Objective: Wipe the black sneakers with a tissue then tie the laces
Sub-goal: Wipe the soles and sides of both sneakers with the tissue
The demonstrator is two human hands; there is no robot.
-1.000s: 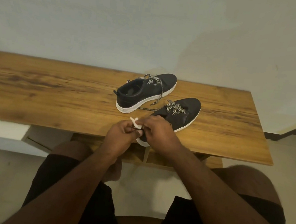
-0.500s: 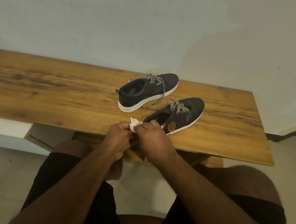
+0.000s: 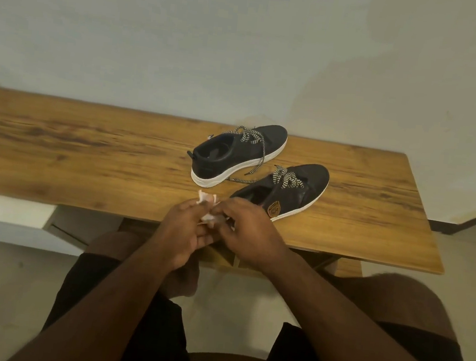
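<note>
1. Head view: both hands meet at the near edge of the wooden table (image 3: pixel 86 158), with a small crumpled white tissue (image 3: pixel 208 211) pinched between them.
2. The left hand (image 3: pixel 186 230) has its fingers curled around the tissue from the left; one tuft of the tissue sticks up just above its fingertips.
3. The right hand (image 3: pixel 250 231) closes on the same tissue from the right, with its fingertips pressed against the left hand's. Both hands are clenched on the tissue, neither one released.
4. Just beyond the grip and slightly to its right lies the near sneaker (image 3: pixel 294 190), black with a white sole. It is tilted onto its side so that a tan badge on its flank faces the camera. Its heel end is just behind the right hand's knuckles; whether they touch cannot be told.
5. Farther from the grip, behind and a little left of the near sneaker, the far sneaker (image 3: pixel 236 153) stands upright on its sole.
6. Black-and-white patterned laces (image 3: pixel 254 164) hang loose from the far sneaker, one end trailing over the tabletop between the two shoes. The near sneaker's laces are bunched on its tongue, untied.
7. Below the grip, the person's forearms and knees in black shorts (image 3: pixel 134 316) fill the lower frame.
</note>
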